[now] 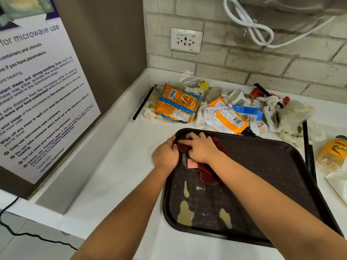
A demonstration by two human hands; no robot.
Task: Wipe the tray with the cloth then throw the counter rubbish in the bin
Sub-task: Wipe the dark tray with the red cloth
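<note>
A dark brown tray (272, 166) lies on the white counter, with several pale spill patches (185, 213) near its front left corner. A dark red cloth (208, 172) with a pink label sits at the tray's far left corner. My right hand (200, 147) presses down on the cloth with curled fingers gripping it. My left hand (166, 153) holds the tray's left rim next to the cloth. Behind the tray lies the counter rubbish (223, 111): orange snack wrappers, crumpled tissues, a paper cup, plastic bags, black straws. No bin is in view.
An orange bottle (332, 152) lies at the right by white paper. A microwave-use poster (37, 94) hangs on the left panel. A wall socket (185, 40) and a looped white cable (251, 25) are on the brick wall. A black cord trails at the lower left.
</note>
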